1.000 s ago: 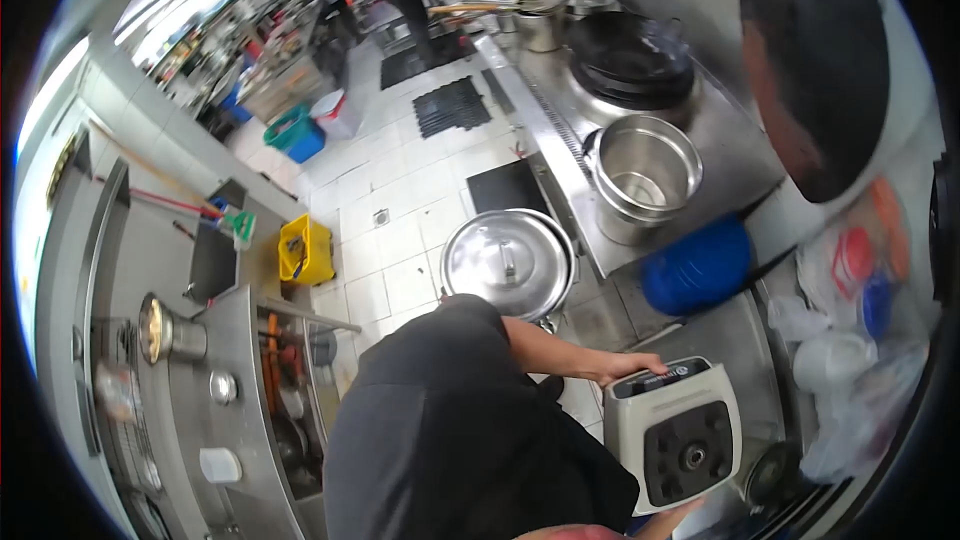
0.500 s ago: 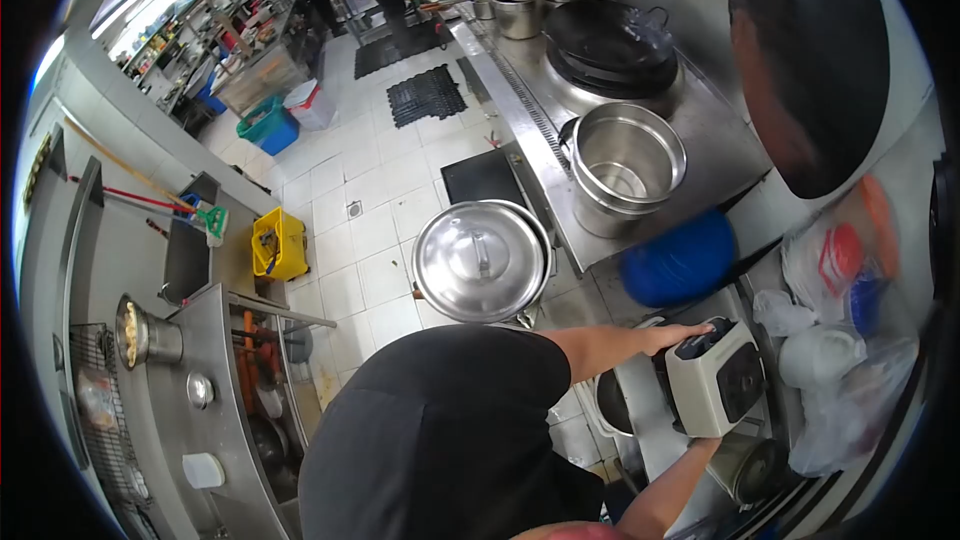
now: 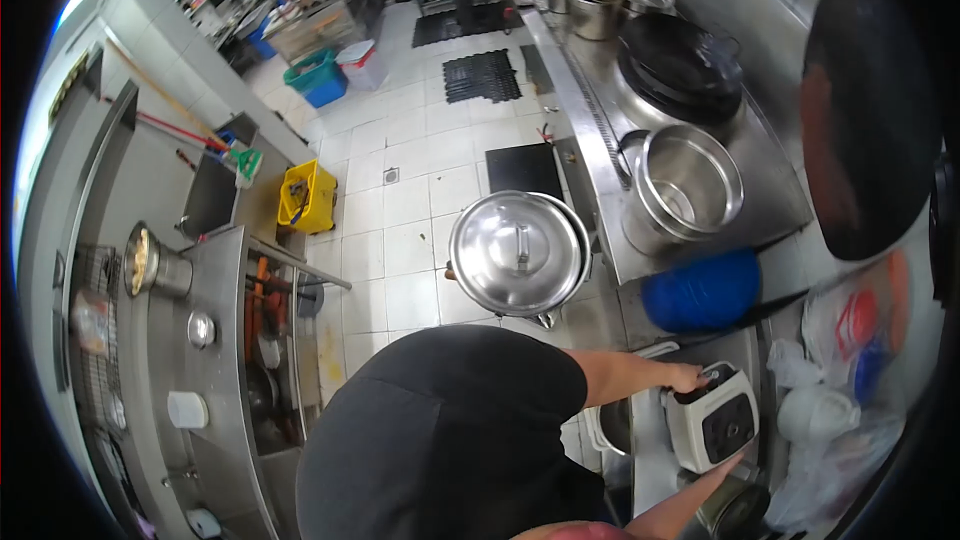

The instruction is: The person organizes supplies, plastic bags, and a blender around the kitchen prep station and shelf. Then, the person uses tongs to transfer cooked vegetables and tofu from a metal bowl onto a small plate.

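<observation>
A cream-white appliance [image 3: 689,430], which looks like a blender base, has a black front panel with a round knob. It sits tilted over a steel shelf [image 3: 655,488] at lower right. My left hand [image 3: 688,377] has its fingers curled at the dark recess on the appliance's upper side. At the opposite, lower edge, my right hand [image 3: 735,462] presses against the casing, its fingers mostly hidden. Just below, a dark round-ended container [image 3: 735,510] lies partly behind my right forearm. Clear plastic bags [image 3: 825,470] with plastic ware sit to the right.
A large lidded pot [image 3: 515,255] stands on the floor. Beyond are a steel stove counter [image 3: 770,202] with nested pots [image 3: 690,180] and stacked woks [image 3: 680,65], and a blue drum [image 3: 700,290]. A yellow mop bucket [image 3: 307,197] stands left; people stand far back.
My view has turned, so the surroundings appear further right. My left hand's fingers have gone from stretched out along the appliance's upper side to curled. The appliance appears lower and more tilted.
</observation>
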Demonstrator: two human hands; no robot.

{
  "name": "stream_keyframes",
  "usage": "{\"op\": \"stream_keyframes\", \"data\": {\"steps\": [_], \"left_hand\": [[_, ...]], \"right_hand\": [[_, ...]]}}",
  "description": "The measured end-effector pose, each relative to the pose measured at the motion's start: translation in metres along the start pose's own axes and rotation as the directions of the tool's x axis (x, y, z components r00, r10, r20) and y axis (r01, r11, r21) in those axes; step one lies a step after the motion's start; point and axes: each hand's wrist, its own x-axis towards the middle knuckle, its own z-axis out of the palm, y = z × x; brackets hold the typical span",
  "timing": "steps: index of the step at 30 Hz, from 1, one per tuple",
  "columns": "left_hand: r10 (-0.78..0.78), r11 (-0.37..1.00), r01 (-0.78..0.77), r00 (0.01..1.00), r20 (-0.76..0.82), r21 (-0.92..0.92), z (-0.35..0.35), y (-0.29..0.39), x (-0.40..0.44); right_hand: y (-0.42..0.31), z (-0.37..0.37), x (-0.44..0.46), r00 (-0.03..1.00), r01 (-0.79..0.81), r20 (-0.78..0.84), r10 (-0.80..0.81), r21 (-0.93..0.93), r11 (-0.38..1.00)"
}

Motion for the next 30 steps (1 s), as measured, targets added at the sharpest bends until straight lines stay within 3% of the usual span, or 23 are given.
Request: {"op": "stream_keyframes", "data": {"steps": [2,4,5,6,8,9,10,11,12,13,14,16,17,19,20,21,22,24,25,26,27,28,30], "left_hand": [[0.184,0.983,-0.184,0.983,0.006,0.019,0.007,-0.038,0.006],[0.371,0.917,-0.372,0.928,0.036,0.142,-0.026,-0.046,-0.043],[0.304,0.952,-0.3,0.95,0.074,-0.061,-0.054,-0.038,-0.097],[0.268,0.935,-0.228,0.956,0.119,-0.272,-0.092,-0.031,-0.154],[0.249,0.927,-0.174,0.949,0.196,-0.333,-0.147,-0.076,-0.22],[0.117,0.927,-0.063,0.985,0.126,-0.37,-0.182,-0.088,-0.276],[-0.017,0.911,0.045,0.997,0.073,-0.41,-0.216,-0.1,-0.332],[-0.118,0.888,0.058,0.987,-0.105,-0.455,-0.239,-0.133,-0.371],[-0.214,0.879,0.035,0.92,-0.328,-0.475,-0.261,-0.169,-0.414],[-0.339,0.871,0.036,0.765,-0.547,-0.489,-0.28,-0.211,-0.45],[-0.41,0.888,0.077,0.578,-0.706,-0.452,-0.299,-0.236,-0.499],[-0.578,0.782,-0.244,0.064,-0.814,-0.574,-0.317,-0.274,-0.597],[-0.577,0.787,-0.256,0.014,-0.816,-0.561,-0.321,-0.282,-0.651],[-0.645,0.649,-0.629,-0.159,-0.747,-0.427,-0.321,-0.294,-0.762],[-0.644,0.661,-0.632,-0.201,-0.738,-0.404,-0.319,-0.302,-0.818],[-0.576,0.736,-0.616,-0.349,-0.739,-0.282,-0.313,-0.311,-0.875],[-0.504,0.798,-0.579,-0.49,-0.711,-0.166,-0.3,-0.319,-0.931],[-0.347,0.917,-0.396,-0.724,-0.596,-0.051,-0.27,-0.322,-1.06],[-0.097,0.995,-0.096,-0.874,-0.476,-0.028,-0.247,-0.316,-1.132],[0.047,0.997,0.065,-0.944,-0.327,-0.045,-0.218,-0.275,-1.2],[0.315,0.925,0.339,-0.937,-0.151,-0.172,-0.189,-0.261,-1.278],[0.462,0.85,0.444,-0.887,-0.002,-0.285,-0.159,-0.241,-1.347],[0.519,0.771,0.365,-0.835,0.182,-0.522,-0.094,-0.189,-1.459]], "right_hand": [[0.001,-0.014,-0.015,1.0,0.009,0.001,-0.009,-0.014,1.0],[-0.005,-0.043,0.015,0.981,-0.077,0.181,0.065,0.062,0.995],[0.002,-0.088,0.08,0.939,0.072,0.332,-0.094,0.078,0.994],[-0.017,-0.057,0.049,0.947,0.241,0.238,-0.215,-0.087,0.967],[-0.028,0.026,-0.029,0.832,0.554,0.199,-0.518,-0.35,0.756],[-0.028,0.054,-0.05,0.824,0.566,0.259,-0.504,-0.353,0.745],[-0.026,0.08,-0.068,0.614,0.762,0.314,-0.724,-0.475,0.44],[-0.022,0.105,-0.083,0.491,0.824,0.379,-0.784,-0.495,0.277],[-0.015,0.128,-0.098,0.378,0.868,0.434,-0.818,-0.474,0.149],[-0.006,0.151,-0.117,0.267,0.897,0.477,-0.837,-0.441,0.035],[0.008,0.172,-0.137,0.18,0.917,0.51,-0.841,-0.396,-0.044],[0.048,0.219,-0.168,0.056,0.957,0.585,-0.809,-0.263,-0.124],[0.074,0.246,-0.183,-0.003,0.972,0.621,-0.784,-0.184,-0.149],[0.145,0.306,-0.197,-0.093,0.978,0.622,-0.778,-0.091,-0.19],[0.176,0.34,-0.214,-0.1,0.984,0.627,-0.773,-0.053,-0.17],[0.206,0.376,-0.238,0.023,0.993,0.889,-0.457,-0.075,-0.097],[0.235,0.402,-0.264,0.11,0.992,0.993,-0.042,-0.112,-0.062],[0.318,0.431,-0.393,-0.24,0.955,0.971,-0.016,0.239,0.174],[0.346,0.436,-0.459,-0.244,0.95,0.955,0.166,0.202,0.238],[0.369,0.439,-0.513,-0.246,0.946,0.908,0.339,0.149,0.289],[0.395,0.445,-0.546,-0.325,0.931,0.839,0.436,0.203,0.303],[0.42,0.448,-0.575,-0.393,0.912,0.758,0.52,0.251,0.324],[0.449,0.447,-0.625,-0.422,0.907,0.678,0.602,0.309,0.287]]}}
